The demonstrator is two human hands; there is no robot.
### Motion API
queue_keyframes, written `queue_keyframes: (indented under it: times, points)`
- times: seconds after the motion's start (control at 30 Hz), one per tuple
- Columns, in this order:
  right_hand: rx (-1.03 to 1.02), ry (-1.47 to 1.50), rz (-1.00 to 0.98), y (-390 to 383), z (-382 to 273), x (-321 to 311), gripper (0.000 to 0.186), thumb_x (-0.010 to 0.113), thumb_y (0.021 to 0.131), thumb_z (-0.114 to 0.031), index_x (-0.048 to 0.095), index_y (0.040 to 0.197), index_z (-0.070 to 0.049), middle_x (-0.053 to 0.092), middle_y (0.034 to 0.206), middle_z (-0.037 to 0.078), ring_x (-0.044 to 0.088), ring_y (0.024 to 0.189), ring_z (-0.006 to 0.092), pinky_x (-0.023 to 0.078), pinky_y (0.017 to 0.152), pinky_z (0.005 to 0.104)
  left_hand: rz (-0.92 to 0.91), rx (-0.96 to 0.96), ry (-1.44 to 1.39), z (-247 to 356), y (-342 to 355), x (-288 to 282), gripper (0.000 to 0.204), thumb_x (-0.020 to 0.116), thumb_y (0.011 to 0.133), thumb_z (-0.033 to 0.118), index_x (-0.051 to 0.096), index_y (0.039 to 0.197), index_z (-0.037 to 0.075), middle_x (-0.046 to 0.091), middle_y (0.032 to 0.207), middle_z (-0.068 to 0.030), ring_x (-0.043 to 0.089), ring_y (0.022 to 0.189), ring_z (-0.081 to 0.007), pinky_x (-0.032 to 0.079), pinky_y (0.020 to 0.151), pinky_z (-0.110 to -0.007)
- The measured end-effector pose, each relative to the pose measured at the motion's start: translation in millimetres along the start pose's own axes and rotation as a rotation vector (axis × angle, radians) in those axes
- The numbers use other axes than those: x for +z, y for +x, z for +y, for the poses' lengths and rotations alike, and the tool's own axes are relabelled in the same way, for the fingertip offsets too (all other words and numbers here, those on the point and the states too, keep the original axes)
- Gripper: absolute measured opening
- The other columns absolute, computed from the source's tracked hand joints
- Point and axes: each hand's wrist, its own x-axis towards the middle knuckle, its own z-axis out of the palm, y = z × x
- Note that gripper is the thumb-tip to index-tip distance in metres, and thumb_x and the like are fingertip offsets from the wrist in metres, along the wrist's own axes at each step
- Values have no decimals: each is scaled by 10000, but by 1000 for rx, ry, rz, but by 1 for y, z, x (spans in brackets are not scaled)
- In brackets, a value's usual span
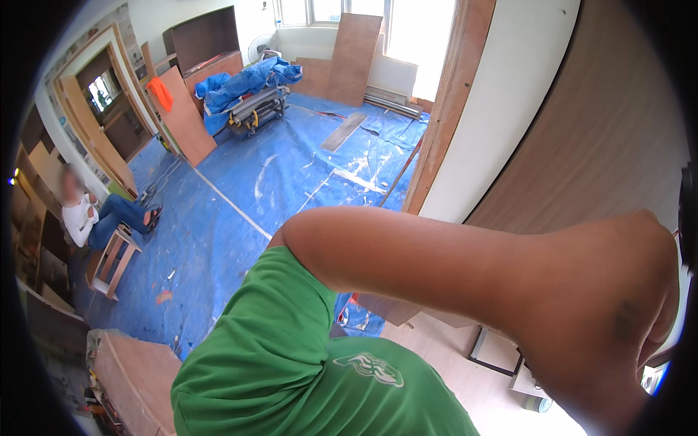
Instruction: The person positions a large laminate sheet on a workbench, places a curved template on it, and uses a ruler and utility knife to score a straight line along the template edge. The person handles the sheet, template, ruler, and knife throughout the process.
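Observation:
My left arm, in a green short sleeve, bends across the view to the right. My left hand (596,298) is large and close at the right, its back marked by a dark smudge, beside a wood-grain panel (574,131). Its fingers curl away from the camera at the right edge; whatever they grip is hidden. My right hand cannot be made out separately.
Blue sheeting (218,254) covers the floor. A seated person (80,218) is at the left on a wooden stool (113,265). A tarp-draped load (247,87) and leaning boards (352,58) stand at the back. A plywood piece (127,363) is lower left.

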Motion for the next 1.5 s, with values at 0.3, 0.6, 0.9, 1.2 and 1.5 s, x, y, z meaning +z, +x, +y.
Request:
queue_keyframes:
  times: [0.3,0.6,0.9,1.2,1.5]
  points:
    - [-9,-25,-26,2,-22,3,247,658,877,-259,727,1019,-69,717,828,128,717,834,257,573,696,431,87,-333,-158,26,-33,-50,576,679,929,543,716,751,-3,726,782,-153,693,675,-220,535,625,-343]
    - [-47,-129,-87,16,-63,5,253,661,871,-258,730,1021,-67,717,826,130,719,836,255,575,696,430,1985,-244,-408,119,-416,-159,795,281,907,903,275,565,185,267,503,26,271,455,-147,301,521,-318]
    - [-86,-348,-182,33,-127,37,258,665,865,-257,732,1023,-64,718,824,131,720,838,254,577,696,429,2390,-659,279,257,-542,-31,852,270,877,933,317,518,162,318,456,-29,333,422,-217,433,580,-436]
    - [-148,-506,-251,33,-205,113,264,668,859,-256,735,1025,-62,718,822,132,721,840,252,579,696,427,2197,-1290,251,248,-607,14,869,298,927,875,453,511,128,456,474,-58,521,458,-206,520,578,-381]
    - [-157,-621,-273,-17,-154,153,269,672,853,-255,738,1027,-60,719,820,134,722,842,250,581,696,426,288,-2183,102,263,-745,90,486,656,903,535,757,1012,71,753,961,-145,714,864,-246,560,786,-400]
